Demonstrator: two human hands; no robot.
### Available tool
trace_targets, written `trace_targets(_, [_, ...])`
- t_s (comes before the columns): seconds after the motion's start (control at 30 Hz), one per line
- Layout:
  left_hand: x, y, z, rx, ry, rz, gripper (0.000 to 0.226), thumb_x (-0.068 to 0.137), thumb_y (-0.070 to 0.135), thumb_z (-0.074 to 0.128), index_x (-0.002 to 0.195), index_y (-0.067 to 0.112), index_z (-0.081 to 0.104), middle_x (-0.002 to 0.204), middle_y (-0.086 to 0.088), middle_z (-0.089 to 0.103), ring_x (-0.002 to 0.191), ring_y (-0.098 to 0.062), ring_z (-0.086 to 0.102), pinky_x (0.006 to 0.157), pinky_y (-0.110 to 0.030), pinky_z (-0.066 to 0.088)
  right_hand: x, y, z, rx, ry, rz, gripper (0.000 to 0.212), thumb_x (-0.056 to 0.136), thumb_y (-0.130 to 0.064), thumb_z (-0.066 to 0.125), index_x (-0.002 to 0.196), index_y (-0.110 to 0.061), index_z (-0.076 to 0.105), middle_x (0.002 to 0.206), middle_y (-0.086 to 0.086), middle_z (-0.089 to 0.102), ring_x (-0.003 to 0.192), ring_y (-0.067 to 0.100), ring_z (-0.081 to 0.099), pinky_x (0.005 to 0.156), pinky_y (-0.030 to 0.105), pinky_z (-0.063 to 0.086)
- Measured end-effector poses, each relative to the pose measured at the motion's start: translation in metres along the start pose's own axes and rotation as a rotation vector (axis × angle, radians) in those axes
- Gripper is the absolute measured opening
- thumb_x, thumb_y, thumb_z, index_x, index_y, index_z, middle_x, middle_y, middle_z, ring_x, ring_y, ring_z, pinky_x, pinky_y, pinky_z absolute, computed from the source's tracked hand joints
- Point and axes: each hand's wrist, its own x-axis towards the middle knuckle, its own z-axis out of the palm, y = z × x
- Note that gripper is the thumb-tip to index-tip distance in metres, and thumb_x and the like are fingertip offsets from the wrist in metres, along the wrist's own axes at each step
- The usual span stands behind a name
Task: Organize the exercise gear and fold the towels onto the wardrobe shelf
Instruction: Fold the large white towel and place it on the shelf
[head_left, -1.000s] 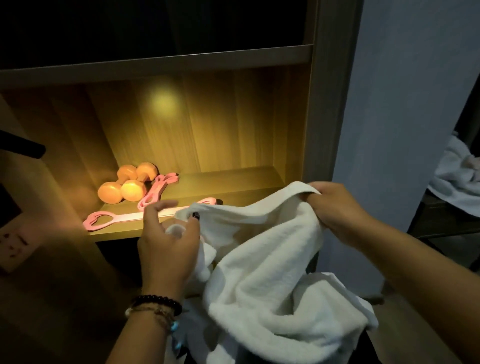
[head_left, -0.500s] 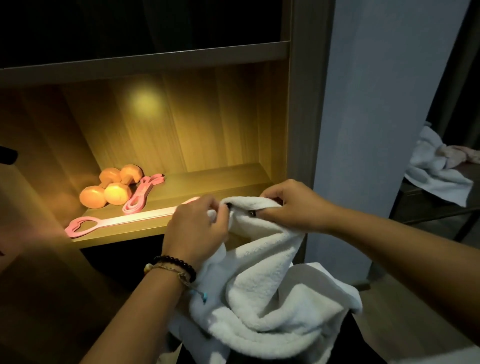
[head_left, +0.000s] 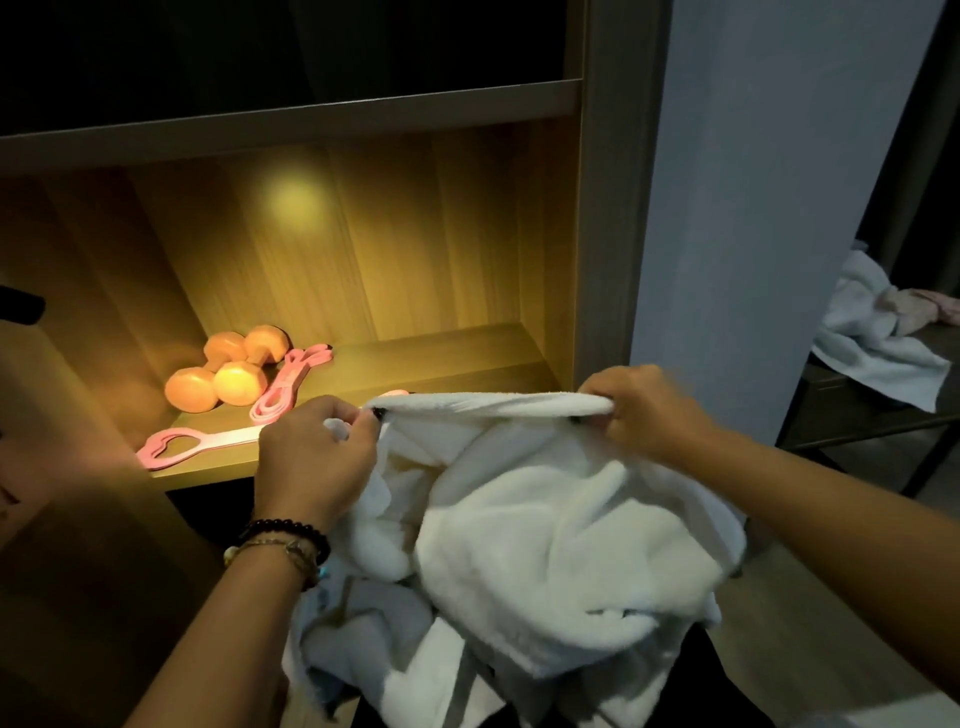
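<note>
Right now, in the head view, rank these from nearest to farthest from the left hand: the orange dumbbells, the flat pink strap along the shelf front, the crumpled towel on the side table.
1. Flat pink strap, just left of the left hand, along the shelf's front edge.
2. Orange dumbbells, further back at the shelf's left.
3. Crumpled towel, far right on the side table, beyond the wall.

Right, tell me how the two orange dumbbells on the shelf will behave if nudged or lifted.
The two orange dumbbells look solid, so probably heavy for their size. Their rounded heads suggest they may roll if pushed along the wooden wardrobe shelf. They lie against each other, so nudging one would likely shift the other.
</note>
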Motion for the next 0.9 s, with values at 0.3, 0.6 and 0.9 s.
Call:
trace_targets(0.3, [-0.008,0.005,-0.002,-0.065,-0.142,-0.05,0.005,0.083,0.027,0.067,0.078,0.025,0.067,0.072,-0.003,0.069,0.08,-0.019,0.062,0.055,-0.023,0.038,0.013,0.02,-0.001,0.251,0.186,0.448,0.021,0.084,-0.001,0.05,0.071,-0.003,0.067,0.072,0.015,0.065,0.075,0.034,0.061,0.065,0.036,0.048])
trace_targets(0.6, [-0.048,0.041,0.04,-0.108,-0.46,0.187,0.053,0.088,0.027,0.065,0.131,0.047,0.043,0.07,0.016,0.061,0.07,-0.008,0.068,0.077,-0.031,0.055,0.012,-0.058,-0.03,0.452,-0.368,0.05,0.008,0.081,-0.026,0.074,0.081,-0.018,0.075,0.07,-0.002,0.067,0.062,0.002,0.058,0.055,0.018,0.044])
trace_targets(0.9, [-0.057,0.0,0.081,-0.209,-0.22,-0.173,0.016,0.09,0.018,0.056,0.074,0.019,0.057,0.065,-0.001,0.067,0.07,-0.015,0.061,0.058,-0.025,0.042,-0.009,-0.016,-0.009,0.371,-0.356,0.145,0.013,0.075,-0.026,0.079,0.086,-0.018,0.077,0.083,0.002,0.071,0.08,0.019,0.066,0.071,0.035,0.056])
